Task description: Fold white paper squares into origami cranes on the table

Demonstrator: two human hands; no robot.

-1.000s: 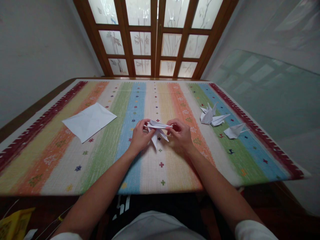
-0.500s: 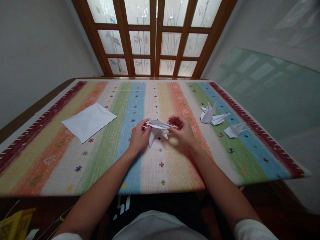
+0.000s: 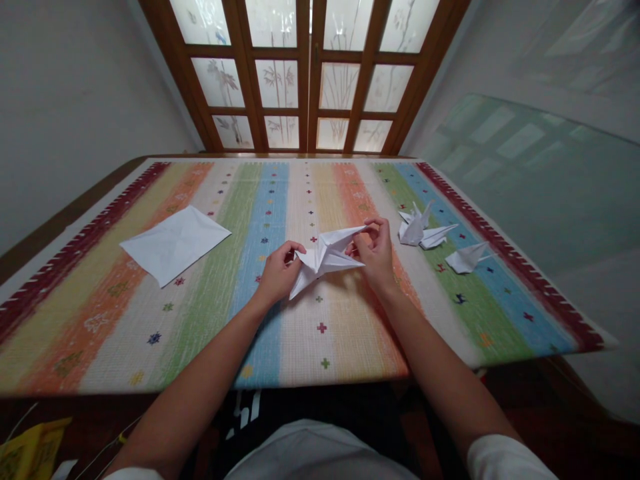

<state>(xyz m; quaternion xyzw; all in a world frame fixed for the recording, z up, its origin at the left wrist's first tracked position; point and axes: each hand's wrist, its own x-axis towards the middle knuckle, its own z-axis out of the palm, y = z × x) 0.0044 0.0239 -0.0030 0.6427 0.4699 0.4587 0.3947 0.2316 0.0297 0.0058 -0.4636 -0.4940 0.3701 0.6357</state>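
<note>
A white folded paper crane (image 3: 325, 257) is held between my two hands, just above the middle of the striped tablecloth (image 3: 210, 333). My left hand (image 3: 281, 270) pinches its left end between thumb and fingers. At the other side, my right hand (image 3: 374, 250) has its thumb and fingers closed on the tip of the upper right point. The paper is spread into several pointed flaps, one aimed down to the left and another to the right below my right fingers. Part of the paper under my fingertips is hidden.
Left on the cloth lies a flat, creased sheet of white paper (image 3: 176, 243). Finished-looking paper cranes stand to the right, one (image 3: 414, 227) behind another (image 3: 467, 259). A glass panel (image 3: 525, 180) leans by the right wall. Below the table's left edge is a yellow bag (image 3: 35, 450).
The crane has turned and its flaps have opened out wider, with one point now reaching up to the right. My right hand has shifted slightly right and up along it.
</note>
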